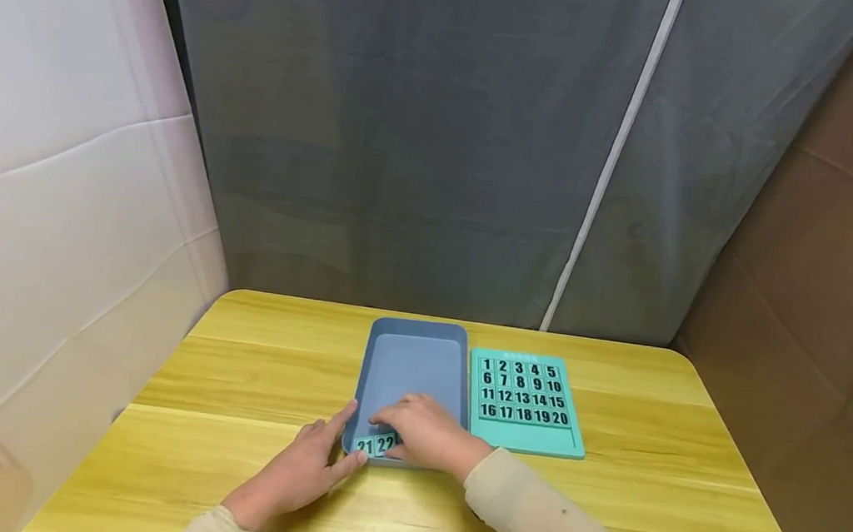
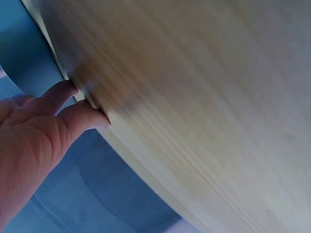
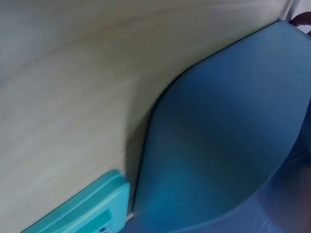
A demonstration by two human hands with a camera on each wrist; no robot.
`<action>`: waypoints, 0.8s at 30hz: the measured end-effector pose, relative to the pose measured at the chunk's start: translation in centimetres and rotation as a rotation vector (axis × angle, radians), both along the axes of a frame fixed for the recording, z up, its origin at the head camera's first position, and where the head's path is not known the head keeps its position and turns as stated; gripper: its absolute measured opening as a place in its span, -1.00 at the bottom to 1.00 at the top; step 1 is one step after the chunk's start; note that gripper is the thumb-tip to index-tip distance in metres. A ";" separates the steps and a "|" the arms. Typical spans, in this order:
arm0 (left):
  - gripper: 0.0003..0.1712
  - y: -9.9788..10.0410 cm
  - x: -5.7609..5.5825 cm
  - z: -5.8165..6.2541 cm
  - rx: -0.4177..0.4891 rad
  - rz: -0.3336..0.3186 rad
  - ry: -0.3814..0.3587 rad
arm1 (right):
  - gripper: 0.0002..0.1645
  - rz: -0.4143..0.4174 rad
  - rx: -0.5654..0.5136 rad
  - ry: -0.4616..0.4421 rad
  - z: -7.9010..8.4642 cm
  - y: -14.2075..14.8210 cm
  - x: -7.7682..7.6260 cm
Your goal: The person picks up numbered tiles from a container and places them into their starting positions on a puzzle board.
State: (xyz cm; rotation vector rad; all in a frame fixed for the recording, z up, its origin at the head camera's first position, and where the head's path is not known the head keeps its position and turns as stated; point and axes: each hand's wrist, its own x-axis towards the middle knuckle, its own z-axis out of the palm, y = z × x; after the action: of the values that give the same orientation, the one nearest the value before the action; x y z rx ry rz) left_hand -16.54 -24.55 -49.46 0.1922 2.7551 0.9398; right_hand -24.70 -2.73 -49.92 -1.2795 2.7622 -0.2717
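Note:
A blue-grey tray lies on the table with two number tiles, 21 and 22, side by side at its near end. My left hand rests at the tray's near left corner, fingers along the left rim and thumb at the front edge. Inside the near part of the tray is my right hand, thumb and index finger spread apart beside tile 22; it hides whatever lies under the palm. In the right wrist view the tray's outer wall fills the middle, and that hand is mostly out of sight.
Right of the tray lies a teal number board, with tiles 1 to 20 in rows and a bare strip at its near side. The wooden table meets a grey curtain behind, with a white wall sheet at left and a brown one at right.

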 end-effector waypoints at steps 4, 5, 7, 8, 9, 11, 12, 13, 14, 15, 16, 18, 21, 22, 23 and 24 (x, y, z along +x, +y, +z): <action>-0.01 0.0 0.0 -0.1 0.008 -0.008 -0.012 | -0.37 0.005 0.015 -0.006 -0.2 -1.2 0.0; -0.01 0.0 0.0 -0.1 0.011 -0.010 -0.014 | -0.38 0.007 0.018 -0.007 -0.3 -1.4 -0.1; -0.01 0.0 0.0 -0.2 0.014 -0.013 -0.012 | -0.39 0.011 0.016 -0.010 -0.4 -1.9 0.0; -0.01 0.0 0.0 -0.2 0.015 -0.015 -0.010 | -0.40 0.013 0.015 -0.011 -0.4 -2.0 0.0; 0.00 0.0 0.0 -0.1 0.016 -0.015 -0.007 | -0.41 0.015 0.014 -0.011 -0.4 -2.2 0.0; 0.00 -0.1 0.0 -0.1 0.017 -0.015 0.000 | -0.43 0.020 0.008 -0.012 -0.3 -2.3 0.0; 0.00 -0.1 0.0 -0.1 0.015 -0.015 0.003 | -0.44 0.020 0.004 -0.015 -0.3 -2.4 0.0; 0.01 -0.1 0.0 -0.1 0.013 -0.014 0.004 | -0.44 0.019 0.002 -0.017 -0.2 -2.4 0.0; 0.01 -0.1 0.0 -0.1 0.011 -0.013 0.005 | -0.44 0.017 -0.002 -0.021 -0.2 -2.4 0.0; 0.01 -0.1 0.0 -0.1 0.009 -0.012 0.003 | -0.45 0.013 -0.005 -0.024 -0.1 -2.4 -0.1; 0.01 -0.1 0.0 -0.1 0.007 -0.012 0.001 | -0.44 0.007 -0.010 -0.027 -0.1 -2.4 -0.1; 0.00 -0.1 0.1 -0.1 0.002 -0.009 -0.003 | -0.42 -0.010 -0.032 -0.048 0.2 -2.2 -0.2; 0.00 -0.1 0.1 0.0 -0.003 -0.004 -0.002 | -0.41 -0.037 -0.092 -0.069 1.0 -1.0 -0.7; 0.00 -0.1 0.1 0.1 -0.005 -0.002 0.002 | -0.41 -0.050 -0.117 -0.073 1.4 -0.3 -0.9; 0.00 -0.1 0.1 0.1 -0.007 0.000 0.007 | -0.40 -0.064 -0.145 -0.076 1.8 0.6 -1.1; 0.00 -0.1 0.0 0.1 -0.009 0.000 0.012 | -0.40 -0.079 -0.171 -0.075 2.1 1.6 -1.3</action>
State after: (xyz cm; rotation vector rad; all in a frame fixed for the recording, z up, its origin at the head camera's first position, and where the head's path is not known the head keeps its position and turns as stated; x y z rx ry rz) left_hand -16.52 -24.62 -49.34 0.1963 2.7698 0.9289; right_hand -26.03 -1.10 -47.83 -1.1681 2.7798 -0.5610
